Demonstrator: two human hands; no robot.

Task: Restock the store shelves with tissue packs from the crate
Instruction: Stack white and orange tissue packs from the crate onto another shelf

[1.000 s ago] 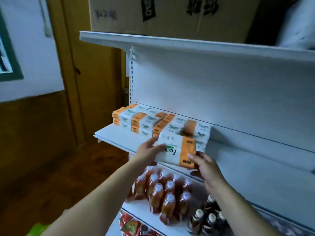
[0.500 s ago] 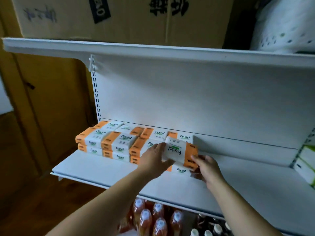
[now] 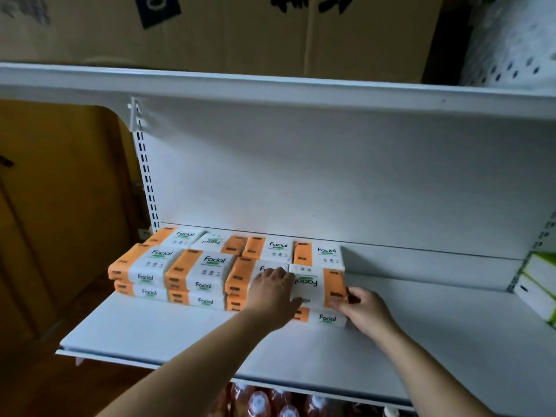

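Observation:
An orange-and-white tissue pack [image 3: 319, 285] lies on top of another pack at the right end of the front row on the white shelf [image 3: 180, 335]. My left hand [image 3: 273, 291] grips its left edge, fingers curled over the pack's top. My right hand [image 3: 365, 310] pinches its front right corner. Several more tissue packs [image 3: 198, 266] are stacked two high in two rows to the left and behind. The crate is out of view.
Green-and-white boxes [image 3: 538, 284] stand at the shelf's right end. Cardboard boxes [image 3: 240, 34] and a white dotted bag [image 3: 514, 43] sit on the upper shelf [image 3: 270, 91]. Bottles [image 3: 264, 401] fill the shelf below. A wooden door [image 3: 60, 206] is at left.
Both hands carried the tissue pack up from below shelf level and set it flat on the front-row stack at the right end. The camera view rose and moved closer to the shelf.

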